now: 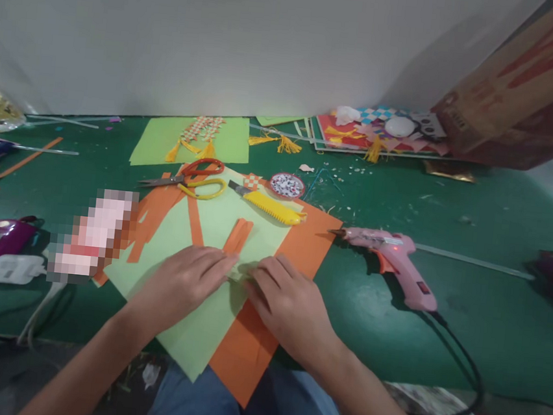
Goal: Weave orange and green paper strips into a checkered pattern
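Observation:
My left hand [191,276] and my right hand [290,300] meet over the stacked sheets, fingers closed on a small pale green paper strip [239,271]. Most of the strip is hidden by the fingertips. Just beyond them lies an orange paper strip [238,235], its lower end close to my left fingers. Beneath both hands is a light green sheet [195,340], resting over an orange sheet [244,367]. Above on the paper sit scissors [203,179] with red and yellow handles, a yellow utility knife [274,206] and a little woven paper piece [252,181].
A pink glue gun [389,251], its light lit, lies at the right with a cable. A bead dish [287,186] stands behind the sheets. Woven tasselled pieces [203,129] rest on green paper at the back. A purple power adapter [2,243] is at the left.

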Motion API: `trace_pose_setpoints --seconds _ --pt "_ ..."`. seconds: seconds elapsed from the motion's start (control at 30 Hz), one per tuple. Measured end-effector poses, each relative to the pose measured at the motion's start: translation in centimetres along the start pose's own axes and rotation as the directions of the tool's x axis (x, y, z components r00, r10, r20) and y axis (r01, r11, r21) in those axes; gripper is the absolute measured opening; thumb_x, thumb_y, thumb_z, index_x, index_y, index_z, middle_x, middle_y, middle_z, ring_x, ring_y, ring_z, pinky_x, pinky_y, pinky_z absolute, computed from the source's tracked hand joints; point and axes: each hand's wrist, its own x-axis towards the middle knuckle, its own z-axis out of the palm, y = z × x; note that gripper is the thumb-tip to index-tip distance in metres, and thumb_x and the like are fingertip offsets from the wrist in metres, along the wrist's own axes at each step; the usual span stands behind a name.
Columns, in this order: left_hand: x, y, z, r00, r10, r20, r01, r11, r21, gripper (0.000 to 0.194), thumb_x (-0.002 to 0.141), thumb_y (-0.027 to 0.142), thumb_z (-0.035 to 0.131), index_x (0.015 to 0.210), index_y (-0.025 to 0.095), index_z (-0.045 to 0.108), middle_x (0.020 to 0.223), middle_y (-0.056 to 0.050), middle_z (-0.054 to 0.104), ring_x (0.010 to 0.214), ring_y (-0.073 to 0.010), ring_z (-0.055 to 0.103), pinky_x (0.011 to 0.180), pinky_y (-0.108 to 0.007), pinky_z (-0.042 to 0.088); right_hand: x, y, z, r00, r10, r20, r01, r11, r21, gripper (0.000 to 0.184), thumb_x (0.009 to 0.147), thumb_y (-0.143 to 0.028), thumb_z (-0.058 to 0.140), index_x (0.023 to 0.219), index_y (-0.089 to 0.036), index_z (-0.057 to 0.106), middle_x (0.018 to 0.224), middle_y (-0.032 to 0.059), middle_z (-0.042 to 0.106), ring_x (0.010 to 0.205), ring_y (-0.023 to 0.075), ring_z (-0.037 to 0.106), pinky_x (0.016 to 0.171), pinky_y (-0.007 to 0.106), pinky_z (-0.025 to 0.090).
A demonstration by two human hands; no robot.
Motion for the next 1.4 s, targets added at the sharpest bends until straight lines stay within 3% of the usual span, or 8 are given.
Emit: trace_pose_setpoints --seconds 0.2,0.4,0.63,0.73,0.97,1.13,1.3,1.4 --pt "0.3 -0.9 -0.5 0.979 0.191 -0.077 -0.181 0.976 0.121 0.023 0.088 0.002 0.043 0.103 0.007 0.059 0.098 -0.012 0.071 0.092 -0.0221 0.067 0.079 -0.036 0.057 0.1 0.1 -0.4 0.998 0.056 -0.038 -0.049 0.985 0.165 0.021 0.089 -0.027 0.051 0.086 -0.012 0.065 0.077 0.0071 0.065 0.072 0.0173 0.058 0.06 0.028 0.048" --pt "1.3 -1.1 -1.4 0.927 -0.178 -0.329 0.182 0.983 -0.019 0.019 0.083 0.005 0.054 0.094 0.017 0.065 0.107 -0.009 0.068 0.101 -0.0215 0.065 0.085 -0.037 0.055 0.0 0.5 -1.5 0.936 0.266 -0.231 -0.193 0.936 0.293 0.022 0.092 -0.02 0.043 0.09 -0.014 0.064 0.079 0.0066 0.068 0.075 0.0145 0.062 0.067 0.026 0.05" --pt "3.1 -3.7 -3.6 0.491 -0.585 -0.646 0.229 0.802 -0.552 0.024 0.076 0.001 0.06 0.083 0.021 0.07 0.095 0.0 0.071 0.091 -0.0158 0.067 0.077 -0.032 0.057 0.3 0.5 -0.1 0.979 0.153 -0.133 -0.148 0.988 0.047 0.025 0.089 -0.02 0.047 0.102 -0.008 0.065 0.098 0.0136 0.07 0.093 0.0244 0.063 0.08 0.039 0.052" --pt "3.1 -4.0 -3.4 0.408 -0.655 -0.636 0.15 0.735 -0.661 0.02 0.074 0.002 0.064 0.081 0.02 0.071 0.091 0.0 0.072 0.088 -0.0134 0.067 0.078 -0.029 0.056 0.0 -2.1 1.0 0.997 0.076 0.036 -0.075 0.997 -0.006 0.042 0.091 -0.032 0.044 0.118 -0.004 0.058 0.125 0.0196 0.058 0.119 0.0328 0.051 0.1 0.053 0.04" --pt "2.1 -3.4 -2.6 0.473 -0.694 -0.543 0.186 0.68 -0.709 0.017 0.073 0.007 0.068 0.082 0.02 0.071 0.093 -0.001 0.071 0.09 -0.0142 0.067 0.082 -0.03 0.057 -0.6 -6.0 -0.1 0.915 -0.364 0.175 0.266 0.869 0.418 0.043 0.094 -0.043 0.037 0.12 -0.017 0.057 0.13 0.0015 0.058 0.125 0.0119 0.047 0.11 0.025 0.032" --pt "2.1 -3.3 -2.4 0.469 -0.737 -0.487 0.167 0.615 -0.771 0.018 0.072 0.004 0.069 0.082 0.019 0.071 0.092 -0.001 0.071 0.091 -0.0136 0.067 0.082 -0.026 0.055 -0.2 -4.0 0.8 0.989 -0.037 0.143 0.01 0.983 0.183 0.053 0.092 -0.039 0.042 0.125 0.001 0.052 0.135 0.0229 0.048 0.132 0.0315 0.037 0.108 0.048 0.035" --pt "2.3 -3.1 -2.2 0.521 -0.742 -0.422 0.155 0.568 -0.808 0.018 0.075 0.003 0.065 0.082 0.019 0.07 0.094 -0.002 0.07 0.095 -0.0138 0.065 0.082 -0.025 0.054 -0.6 -4.2 -0.2 0.936 -0.321 0.146 0.181 0.793 0.582 0.031 0.093 -0.031 0.043 0.107 -0.013 0.064 0.11 0.0048 0.069 0.108 0.0116 0.06 0.103 0.022 0.041" --pt "2.3 -2.9 -1.9 0.538 -0.756 -0.372 0.153 0.522 -0.839 0.019 0.075 0.004 0.066 0.083 0.021 0.07 0.095 -0.001 0.07 0.095 -0.014 0.065 0.082 -0.025 0.054 -0.6 -3.8 -1.1 0.98 -0.194 0.05 0.126 0.788 0.603 0.025 0.093 -0.023 0.044 0.094 -0.012 0.067 0.092 0.0035 0.073 0.094 0.0123 0.066 0.091 0.022 0.049"
